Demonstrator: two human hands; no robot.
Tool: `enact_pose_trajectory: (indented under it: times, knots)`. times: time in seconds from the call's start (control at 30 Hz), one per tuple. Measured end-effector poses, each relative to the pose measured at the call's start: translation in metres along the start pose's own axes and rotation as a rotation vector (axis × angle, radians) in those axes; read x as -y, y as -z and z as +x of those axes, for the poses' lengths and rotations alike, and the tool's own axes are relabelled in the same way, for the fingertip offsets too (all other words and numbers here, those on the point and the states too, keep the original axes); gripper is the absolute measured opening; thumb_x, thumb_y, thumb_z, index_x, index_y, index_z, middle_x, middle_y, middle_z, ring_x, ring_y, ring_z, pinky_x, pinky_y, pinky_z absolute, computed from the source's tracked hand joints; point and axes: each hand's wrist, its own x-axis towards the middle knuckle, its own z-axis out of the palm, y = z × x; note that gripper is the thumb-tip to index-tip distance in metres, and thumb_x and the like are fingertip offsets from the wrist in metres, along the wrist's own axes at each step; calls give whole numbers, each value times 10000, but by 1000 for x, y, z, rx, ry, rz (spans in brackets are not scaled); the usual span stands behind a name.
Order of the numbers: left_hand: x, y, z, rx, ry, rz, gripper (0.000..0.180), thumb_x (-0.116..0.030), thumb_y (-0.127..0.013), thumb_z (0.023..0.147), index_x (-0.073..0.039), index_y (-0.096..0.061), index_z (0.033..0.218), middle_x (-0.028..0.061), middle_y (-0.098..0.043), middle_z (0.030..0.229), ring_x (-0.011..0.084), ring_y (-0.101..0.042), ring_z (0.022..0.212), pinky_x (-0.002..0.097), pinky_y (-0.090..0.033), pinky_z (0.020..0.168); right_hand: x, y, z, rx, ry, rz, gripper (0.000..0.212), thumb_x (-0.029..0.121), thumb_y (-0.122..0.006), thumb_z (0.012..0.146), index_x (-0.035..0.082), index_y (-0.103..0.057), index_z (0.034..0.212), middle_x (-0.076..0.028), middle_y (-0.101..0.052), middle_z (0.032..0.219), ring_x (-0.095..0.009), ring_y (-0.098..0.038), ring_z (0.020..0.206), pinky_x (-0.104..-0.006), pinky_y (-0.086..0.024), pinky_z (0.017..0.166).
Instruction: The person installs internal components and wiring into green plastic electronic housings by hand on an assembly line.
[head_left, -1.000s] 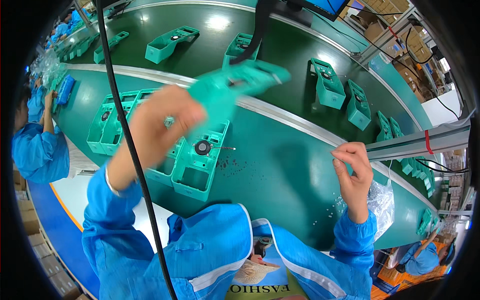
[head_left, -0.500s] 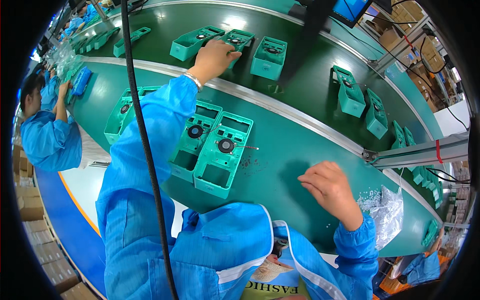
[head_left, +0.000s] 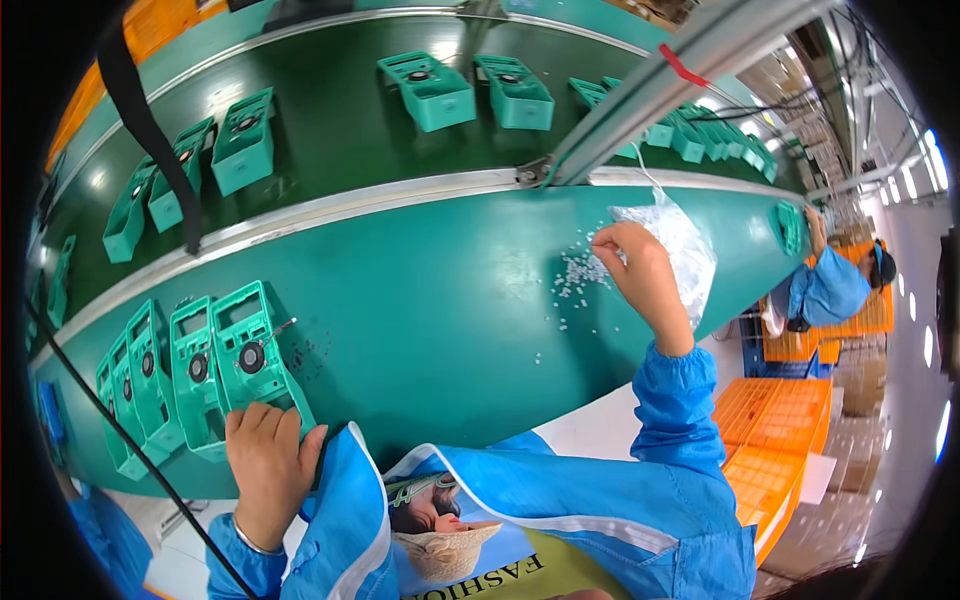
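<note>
My left hand (head_left: 268, 462) is closed over the near end of a green plastic housing (head_left: 253, 320). A black round speaker (head_left: 252, 357) with a thin wire sits in that housing. Against its left side lies another green housing (head_left: 197, 335), also with a speaker. Farther right, my right hand (head_left: 640, 268) hovers by a scatter of small clear pieces (head_left: 578, 277). Its thumb and fingertips are drawn together, and whatever lies between them is too small to make out. Beside this hand a clear plastic bag (head_left: 690, 255) rests on the green table.
Beyond a metal rail (head_left: 350, 212), a dark green conveyor (head_left: 330, 130) carries several housings. A slanted metal post (head_left: 640, 100) rises from the rail. To the right are a co-worker (head_left: 835, 285) in blue and orange crates (head_left: 770, 425). A black cable crosses at the left.
The view has swung to the right. My left hand has come back from a housing on the conveyor to one on the table. My right hand has moved to the small clear pieces.
</note>
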Motion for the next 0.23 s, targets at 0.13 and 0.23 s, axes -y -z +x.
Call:
enact_pose_trajectory:
  times: [0.13, 0.23]
  knots:
    - [-27, -14, 17, -57, -59, -115, 251, -236, -798, 804, -52, -672, 919, 85, -582, 774, 291, -584, 824, 455, -427, 763, -25, -14, -16, -38, 37, 83, 76, 51, -752, 854, 39, -721, 923, -116, -699, 897, -333, -675, 869, -436, -545, 755]
    - [-45, -26, 28, -29, -147, -162, 247, -221, -802, 788, -73, -675, 939, 78, -588, 798, 282, -588, 844, 458, -437, 788, -30, -25, -13, -25, 93, 30, 77, 65, -760, 858, 45, -731, 927, -111, -699, 910, -326, -675, 905, -431, -544, 778]
